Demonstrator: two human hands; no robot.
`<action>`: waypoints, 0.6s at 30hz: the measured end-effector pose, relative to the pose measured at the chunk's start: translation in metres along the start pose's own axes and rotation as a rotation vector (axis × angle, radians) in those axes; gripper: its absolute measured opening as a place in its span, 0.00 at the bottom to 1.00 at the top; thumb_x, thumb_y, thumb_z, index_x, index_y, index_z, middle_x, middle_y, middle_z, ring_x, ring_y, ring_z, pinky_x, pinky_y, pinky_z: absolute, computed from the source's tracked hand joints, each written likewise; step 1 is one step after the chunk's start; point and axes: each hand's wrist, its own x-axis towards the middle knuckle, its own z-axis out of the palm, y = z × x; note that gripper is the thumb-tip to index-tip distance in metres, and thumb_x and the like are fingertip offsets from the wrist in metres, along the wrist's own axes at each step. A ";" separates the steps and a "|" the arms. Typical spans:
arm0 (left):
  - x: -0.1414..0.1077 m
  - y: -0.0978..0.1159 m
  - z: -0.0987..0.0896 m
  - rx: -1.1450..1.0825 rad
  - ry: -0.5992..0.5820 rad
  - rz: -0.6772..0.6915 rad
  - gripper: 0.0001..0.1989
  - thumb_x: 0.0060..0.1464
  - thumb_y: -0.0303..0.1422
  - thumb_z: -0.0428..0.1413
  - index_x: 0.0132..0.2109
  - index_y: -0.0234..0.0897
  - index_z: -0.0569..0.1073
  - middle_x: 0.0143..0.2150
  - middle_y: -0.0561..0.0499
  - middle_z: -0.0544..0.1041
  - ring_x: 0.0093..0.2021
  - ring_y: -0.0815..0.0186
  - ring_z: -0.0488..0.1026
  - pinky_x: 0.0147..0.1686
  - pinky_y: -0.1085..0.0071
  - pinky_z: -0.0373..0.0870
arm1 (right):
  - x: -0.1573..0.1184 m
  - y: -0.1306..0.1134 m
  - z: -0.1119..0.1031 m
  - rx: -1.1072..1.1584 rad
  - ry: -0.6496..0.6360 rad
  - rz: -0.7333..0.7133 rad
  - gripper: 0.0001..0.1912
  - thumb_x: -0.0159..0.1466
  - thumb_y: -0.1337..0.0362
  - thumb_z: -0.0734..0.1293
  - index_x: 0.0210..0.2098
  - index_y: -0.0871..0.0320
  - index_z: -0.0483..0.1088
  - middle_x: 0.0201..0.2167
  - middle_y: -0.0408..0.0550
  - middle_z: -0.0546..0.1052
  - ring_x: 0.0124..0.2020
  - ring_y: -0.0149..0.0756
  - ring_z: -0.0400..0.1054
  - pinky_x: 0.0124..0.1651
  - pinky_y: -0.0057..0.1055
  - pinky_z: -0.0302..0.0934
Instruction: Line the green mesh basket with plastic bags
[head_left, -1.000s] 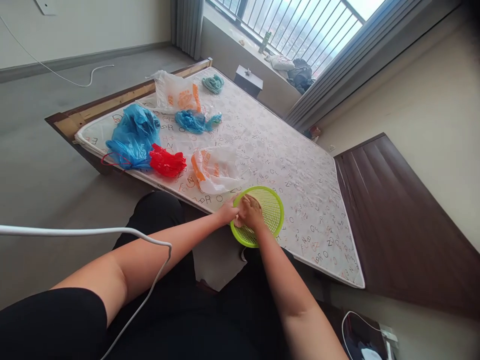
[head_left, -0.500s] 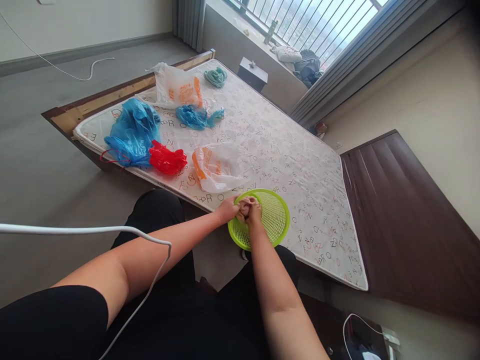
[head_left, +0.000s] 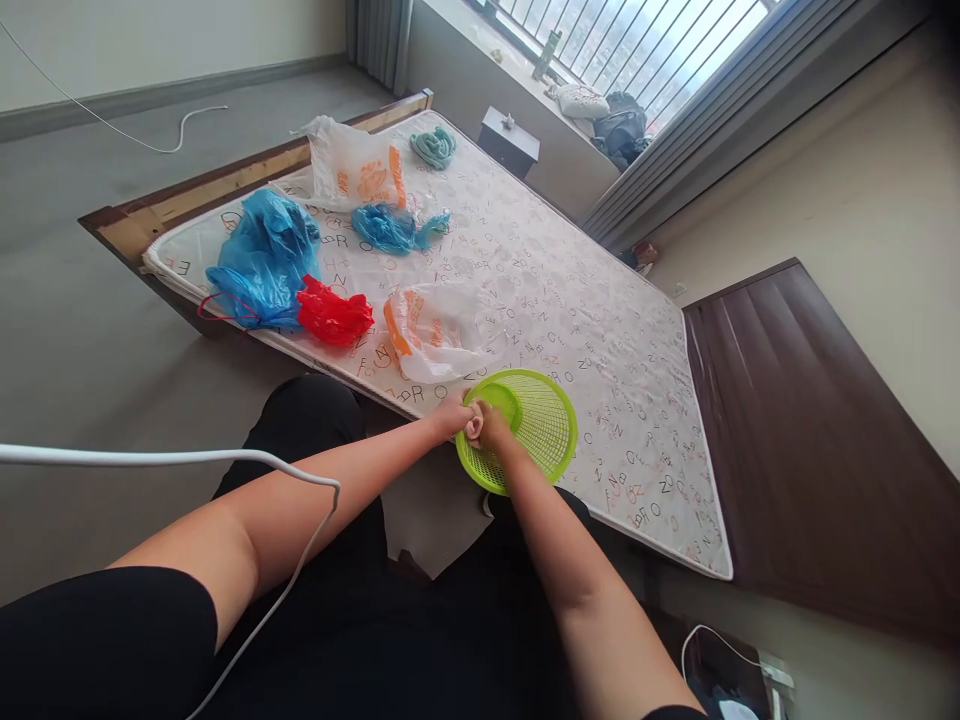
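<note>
A green mesh basket [head_left: 547,430] is tilted at the mattress edge, over my lap. My left hand [head_left: 451,415] is closed at the basket's left rim, on a small pinkish-beige cloth [head_left: 474,424]. My right hand [head_left: 493,428] reaches inside the basket and grips the same cloth from the other side, its fingers partly hidden. The cloth is bunched between the two hands. Just beyond the basket lies a clear plastic bag with orange print [head_left: 431,335].
On the mattress [head_left: 630,380] are a red bag [head_left: 334,312], a large blue bag [head_left: 270,255], a smaller blue bag [head_left: 390,230], a white bag [head_left: 352,170] and a teal coil [head_left: 433,148]. A white cable [head_left: 187,458] crosses above my left arm.
My right hand has shifted slightly left, and the cloth is bunched smaller and nearer the basket's left rim. More of the basket's green bottom shows.
</note>
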 end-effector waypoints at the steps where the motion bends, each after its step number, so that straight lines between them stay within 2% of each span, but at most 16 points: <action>1: 0.002 0.001 -0.001 -0.012 0.020 0.008 0.24 0.44 0.21 0.58 0.50 0.33 0.79 0.46 0.45 0.84 0.46 0.58 0.80 0.53 0.62 0.75 | -0.003 0.004 -0.008 -0.146 -0.061 -0.088 0.32 0.57 0.60 0.73 0.61 0.57 0.70 0.43 0.56 0.78 0.41 0.45 0.72 0.48 0.37 0.64; 3: 0.004 0.003 -0.001 -0.041 0.058 0.030 0.25 0.42 0.21 0.57 0.51 0.32 0.79 0.47 0.44 0.84 0.48 0.57 0.79 0.54 0.61 0.74 | -0.007 0.010 -0.025 -0.400 -0.122 -0.187 0.27 0.58 0.62 0.74 0.58 0.55 0.73 0.46 0.58 0.77 0.47 0.50 0.71 0.54 0.44 0.62; 6: 0.003 0.012 0.004 -0.094 0.091 0.046 0.24 0.42 0.23 0.60 0.50 0.32 0.80 0.47 0.44 0.84 0.50 0.56 0.79 0.57 0.59 0.73 | -0.007 0.017 -0.048 -0.543 -0.042 -0.325 0.21 0.66 0.64 0.67 0.58 0.54 0.72 0.58 0.62 0.73 0.61 0.59 0.62 0.63 0.58 0.52; 8: -0.001 0.019 0.008 -0.149 0.098 0.047 0.24 0.42 0.26 0.64 0.50 0.32 0.80 0.48 0.43 0.84 0.51 0.55 0.79 0.57 0.58 0.73 | -0.004 0.024 -0.059 -0.573 0.010 -0.449 0.23 0.70 0.67 0.61 0.63 0.54 0.68 0.65 0.61 0.67 0.68 0.58 0.55 0.68 0.60 0.45; 10: -0.004 0.024 0.011 -0.223 0.074 0.036 0.27 0.39 0.29 0.68 0.51 0.32 0.79 0.48 0.43 0.84 0.50 0.54 0.79 0.56 0.58 0.74 | -0.002 0.033 -0.065 -0.614 0.025 -0.503 0.25 0.70 0.69 0.58 0.65 0.57 0.65 0.67 0.61 0.65 0.70 0.56 0.51 0.70 0.58 0.40; 12: -0.007 0.026 0.014 -0.293 0.044 0.015 0.31 0.37 0.30 0.70 0.52 0.32 0.79 0.47 0.42 0.84 0.48 0.54 0.80 0.54 0.57 0.75 | -0.002 0.039 -0.063 -0.632 0.019 -0.443 0.26 0.69 0.67 0.59 0.66 0.61 0.64 0.68 0.64 0.64 0.72 0.57 0.47 0.72 0.56 0.37; 15: -0.009 0.024 0.016 -0.324 0.052 -0.015 0.32 0.37 0.31 0.70 0.53 0.32 0.78 0.45 0.43 0.84 0.47 0.54 0.80 0.53 0.57 0.76 | -0.004 0.037 -0.044 -0.593 0.033 -0.249 0.32 0.66 0.60 0.65 0.68 0.61 0.62 0.71 0.66 0.58 0.73 0.62 0.43 0.71 0.56 0.33; 18: -0.008 0.021 0.017 -0.297 0.028 0.001 0.26 0.41 0.29 0.66 0.52 0.33 0.79 0.46 0.44 0.84 0.51 0.55 0.79 0.56 0.58 0.74 | -0.004 0.024 -0.019 -0.482 0.078 0.039 0.38 0.60 0.58 0.72 0.68 0.59 0.61 0.71 0.69 0.56 0.69 0.64 0.50 0.69 0.57 0.39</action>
